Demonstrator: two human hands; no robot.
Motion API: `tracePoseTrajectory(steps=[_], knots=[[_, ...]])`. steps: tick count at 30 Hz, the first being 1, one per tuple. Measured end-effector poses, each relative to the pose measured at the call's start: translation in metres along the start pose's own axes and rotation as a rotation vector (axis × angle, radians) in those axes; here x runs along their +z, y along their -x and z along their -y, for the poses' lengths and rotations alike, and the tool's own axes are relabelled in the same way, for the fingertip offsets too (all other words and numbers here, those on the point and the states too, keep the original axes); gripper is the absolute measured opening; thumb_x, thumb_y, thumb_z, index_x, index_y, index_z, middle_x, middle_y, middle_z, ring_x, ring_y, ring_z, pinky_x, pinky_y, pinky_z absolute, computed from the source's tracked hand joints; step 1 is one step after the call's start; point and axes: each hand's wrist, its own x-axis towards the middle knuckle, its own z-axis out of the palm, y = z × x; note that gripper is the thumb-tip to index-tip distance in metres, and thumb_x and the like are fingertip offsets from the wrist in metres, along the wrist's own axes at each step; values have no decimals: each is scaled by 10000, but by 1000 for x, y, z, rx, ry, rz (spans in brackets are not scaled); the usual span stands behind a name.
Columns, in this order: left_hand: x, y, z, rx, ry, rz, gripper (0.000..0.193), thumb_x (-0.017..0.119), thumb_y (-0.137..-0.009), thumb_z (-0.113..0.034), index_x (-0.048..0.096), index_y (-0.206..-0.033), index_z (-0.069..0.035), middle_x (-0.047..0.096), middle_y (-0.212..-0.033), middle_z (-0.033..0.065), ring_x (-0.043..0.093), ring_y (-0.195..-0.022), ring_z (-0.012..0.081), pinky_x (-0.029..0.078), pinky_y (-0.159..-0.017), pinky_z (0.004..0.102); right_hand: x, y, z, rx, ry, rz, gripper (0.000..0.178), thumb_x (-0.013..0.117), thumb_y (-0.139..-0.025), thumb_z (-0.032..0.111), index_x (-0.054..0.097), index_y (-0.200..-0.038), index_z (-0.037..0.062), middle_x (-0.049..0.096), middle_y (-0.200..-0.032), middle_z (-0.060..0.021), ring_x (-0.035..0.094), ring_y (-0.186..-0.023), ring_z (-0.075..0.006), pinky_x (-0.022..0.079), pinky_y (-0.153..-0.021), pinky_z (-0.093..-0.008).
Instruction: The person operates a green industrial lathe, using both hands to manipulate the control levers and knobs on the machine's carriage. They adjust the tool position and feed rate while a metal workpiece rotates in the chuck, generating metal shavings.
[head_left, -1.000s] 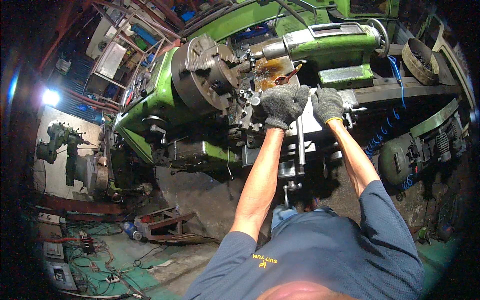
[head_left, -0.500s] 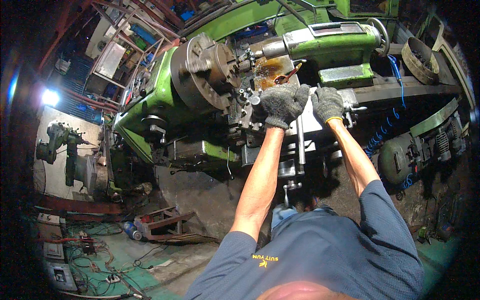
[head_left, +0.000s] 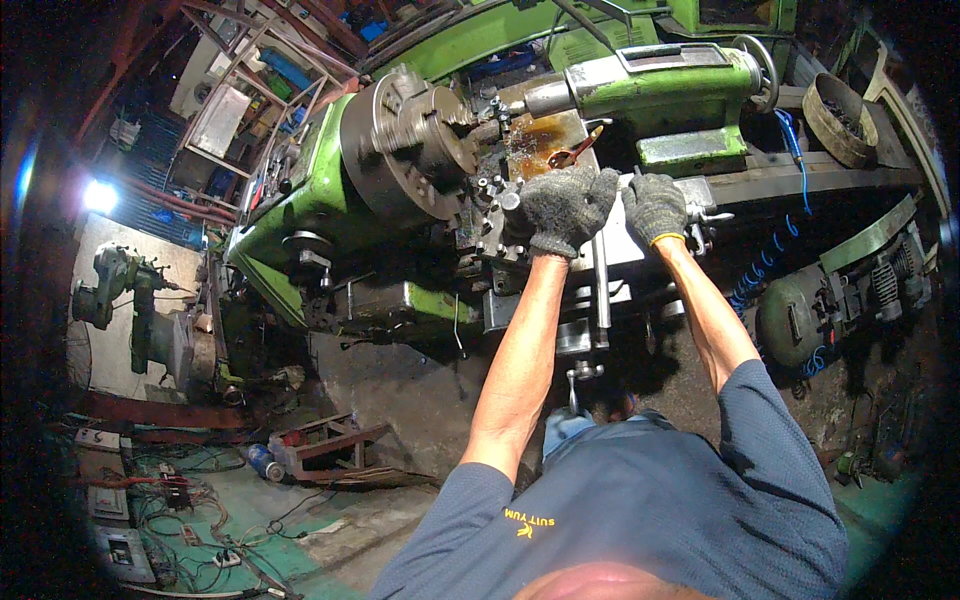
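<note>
Both my hands wear dark grey knit gloves over a green metal lathe. My left hand (head_left: 568, 210) is curled beside the tool post (head_left: 511, 201); its grip is hidden beneath the glove. Close on its right, my right hand (head_left: 655, 208) is closed over the end of the slide, and what it grips is covered. The large chuck (head_left: 385, 150) to the left looks blurred by turning. A workpiece (head_left: 487, 131) stretches between it and the tailstock (head_left: 660, 95). Behind my left hand, a reddish-brown thing with a thin handle (head_left: 566, 157) rests on the oily carriage surface (head_left: 545, 132).
A round metal tub (head_left: 840, 120) with dark bits sits at the right. Below it are a coiled blue hose (head_left: 765, 262) and a compressor tank (head_left: 790, 320). Crank handles (head_left: 587, 371) project toward my body. Cables (head_left: 190, 525) and a blue can (head_left: 264, 461) lie on the lower-left floor.
The chuck has turned, its jaws and blur showing differently. My two hands stay in the same places.
</note>
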Motion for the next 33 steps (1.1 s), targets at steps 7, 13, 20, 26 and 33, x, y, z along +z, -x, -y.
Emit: tracePoseTrajectory(steps=[7, 13, 20, 26, 33], knots=[[-1, -1, -1, -8, 9, 7, 459, 660, -921, -461, 677, -609, -125, 596, -547, 121, 611, -514, 334, 445, -511, 472, 3, 0, -1, -2, -17, -30, 290, 620, -941, 347, 709, -945, 72, 683, -973, -167, 627, -981, -383, 495, -864, -522], [0, -1, -1, -13, 12, 7, 464, 656, -921, -460, 672, -599, -127, 598, -556, 119, 610, -519, 335, 439, -515, 478, 5, -1, -3, -5, -7, -14, 276, 624, -941, 343, 697, -957, 77, 678, -986, -165, 623, -991, -376, 492, -877, -516], [-1, -2, -1, 1, 10, -9, 467, 656, -920, -459, 663, -590, -130, 593, -550, 122, 607, -517, 338, 436, -511, 479, 7, -2, -4, -17, -6, -34, 278, 636, -927, 346, 701, -939, 76, 681, -951, -162, 628, -966, -378, 500, -855, -520], [-3, 0, -1, -30, 2, 77, 408, 667, -914, -435, 659, -665, -112, 620, -616, 150, 639, -591, 360, 470, -553, 490, 6, -1, -4, -19, -7, -47, 279, 635, -927, 344, 704, -939, 74, 683, -957, -164, 629, -969, -378, 501, -855, -522], [-2, -1, -2, -15, -11, 71, 414, 660, -913, -445, 657, -661, -117, 621, -610, 142, 636, -581, 352, 467, -552, 488, 7, -1, -4, -11, -1, -38, 278, 633, -932, 346, 704, -950, 78, 682, -971, -164, 629, -979, -379, 499, -861, -524]])
